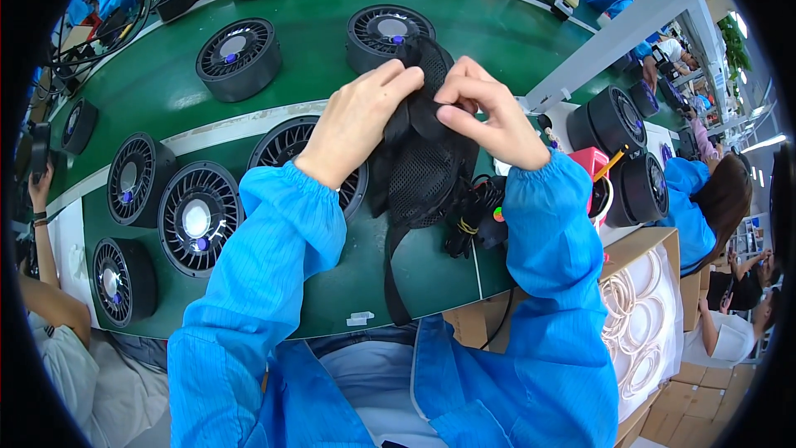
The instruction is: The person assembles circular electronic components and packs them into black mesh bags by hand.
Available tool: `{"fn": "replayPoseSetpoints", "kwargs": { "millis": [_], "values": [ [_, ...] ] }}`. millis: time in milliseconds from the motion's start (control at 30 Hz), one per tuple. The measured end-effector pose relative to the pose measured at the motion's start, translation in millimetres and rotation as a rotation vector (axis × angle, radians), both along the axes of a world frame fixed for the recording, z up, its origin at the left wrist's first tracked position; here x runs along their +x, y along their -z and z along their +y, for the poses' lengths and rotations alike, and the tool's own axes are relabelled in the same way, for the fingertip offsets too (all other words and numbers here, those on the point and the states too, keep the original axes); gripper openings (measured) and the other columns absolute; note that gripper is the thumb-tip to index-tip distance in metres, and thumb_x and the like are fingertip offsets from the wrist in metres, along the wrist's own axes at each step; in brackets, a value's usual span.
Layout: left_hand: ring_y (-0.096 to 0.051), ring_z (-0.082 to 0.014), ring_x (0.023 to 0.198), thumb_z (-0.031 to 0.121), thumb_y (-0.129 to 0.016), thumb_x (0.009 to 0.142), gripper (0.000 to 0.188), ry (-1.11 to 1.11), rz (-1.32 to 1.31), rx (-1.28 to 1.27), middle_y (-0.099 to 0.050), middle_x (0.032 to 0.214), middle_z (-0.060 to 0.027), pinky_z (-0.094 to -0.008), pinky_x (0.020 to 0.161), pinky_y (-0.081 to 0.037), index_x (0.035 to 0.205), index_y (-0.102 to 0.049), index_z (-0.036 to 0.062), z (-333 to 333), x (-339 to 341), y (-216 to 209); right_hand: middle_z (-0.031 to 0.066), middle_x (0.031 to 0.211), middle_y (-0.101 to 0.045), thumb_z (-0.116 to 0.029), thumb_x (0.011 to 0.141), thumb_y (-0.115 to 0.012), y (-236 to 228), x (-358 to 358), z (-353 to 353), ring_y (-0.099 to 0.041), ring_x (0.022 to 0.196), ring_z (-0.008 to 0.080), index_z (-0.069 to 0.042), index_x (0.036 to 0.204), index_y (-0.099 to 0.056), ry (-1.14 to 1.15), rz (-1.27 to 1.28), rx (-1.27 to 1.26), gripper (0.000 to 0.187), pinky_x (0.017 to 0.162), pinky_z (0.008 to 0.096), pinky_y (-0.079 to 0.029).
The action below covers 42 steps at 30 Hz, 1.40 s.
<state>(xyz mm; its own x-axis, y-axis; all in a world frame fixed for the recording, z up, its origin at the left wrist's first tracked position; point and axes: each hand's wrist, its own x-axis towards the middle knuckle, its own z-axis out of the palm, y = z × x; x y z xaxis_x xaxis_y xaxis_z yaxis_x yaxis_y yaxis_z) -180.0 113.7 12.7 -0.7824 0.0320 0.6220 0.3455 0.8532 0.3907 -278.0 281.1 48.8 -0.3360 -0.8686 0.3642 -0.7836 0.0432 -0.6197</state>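
Note:
A black mesh bag with straps (423, 187) hangs over the near edge area of the green bench, in front of me. My left hand (356, 120) pinches its upper part from the left, the fingertips partly hidden. On the other side, my right hand (489, 112) grips a fold of the black fabric between thumb and curled fingers. One strap (396, 286) dangles down toward the bench's front edge. Beside the bag, a black cable (466, 228) lies bundled with a yellow tie. A round, black finned unit (350, 191) is partly covered by my left forearm and the bag.
Several similar units (197, 216) stand at left; two more (240, 58) sit on the green conveyor (307, 25) beyond. At right are a pink container (589, 164), stacked black drums (638, 187) and a box of white rings (638, 307). A post (613, 29) rises at right; a person's arm (41, 216) is at left.

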Motion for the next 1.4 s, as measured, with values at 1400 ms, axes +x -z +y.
{"fn": "replayPoseSetpoints", "kwargs": {
  "millis": [1400],
  "values": [
    [-0.057, -0.0364, 0.090, 0.008, -0.065, 0.075, 0.031, 0.078, 0.000, 0.150, -0.057, 0.098, -0.0118, -0.0422, 0.072, -0.048, 0.100, -0.047, 0.0046, -16, -23, 14, 0.0014, 0.069, -0.052, -0.017, 0.089, -0.055, 1, -30, 0, -0.047, 0.065, 0.0066, 0.003, 0.085, -0.056, 0.132, -0.281, 0.238, 0.021, 0.057, 0.0253, -0.039]
  ]
}}
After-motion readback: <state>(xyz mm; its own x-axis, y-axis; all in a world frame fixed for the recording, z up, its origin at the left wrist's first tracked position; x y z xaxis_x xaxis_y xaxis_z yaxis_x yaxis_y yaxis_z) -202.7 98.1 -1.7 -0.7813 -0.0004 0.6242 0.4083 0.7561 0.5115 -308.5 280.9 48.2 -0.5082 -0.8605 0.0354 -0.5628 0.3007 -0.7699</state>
